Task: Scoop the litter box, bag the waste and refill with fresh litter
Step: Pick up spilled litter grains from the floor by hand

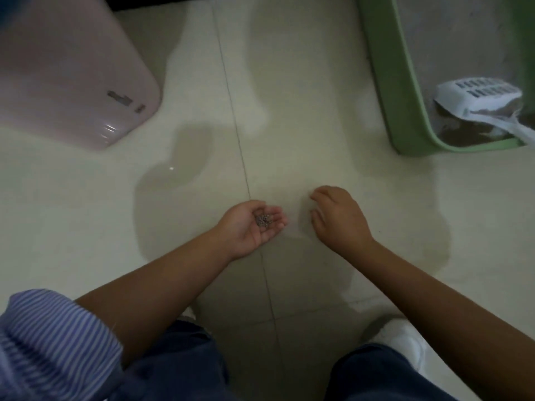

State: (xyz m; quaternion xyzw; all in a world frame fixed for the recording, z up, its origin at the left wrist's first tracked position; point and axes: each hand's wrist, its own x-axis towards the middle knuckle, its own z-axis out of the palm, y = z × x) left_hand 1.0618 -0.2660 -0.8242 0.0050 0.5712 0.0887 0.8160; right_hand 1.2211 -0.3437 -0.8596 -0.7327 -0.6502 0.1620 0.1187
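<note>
- Dim, flat indoor light with a greenish-grey cast.
- The glossy floor (289,111) carries soft, blurred shadows and pale reflections, with a small glint at 9 o'clock.
- Glare streaks mark the pink bin (72,82) at 10 o'clock.
- Soft focus throughout; edges bend with wide-angle distortion.

We see the green litter box (388,79) on the pale floor at upper right, only its near corner in view, with grey litter and a brownish patch inside. A white slotted scoop (477,95) lies in that corner, its handle running off toward the right edge. A small heap of grey litter granules (263,220) sits in our upturned, cupped left hand (250,225).
</note>
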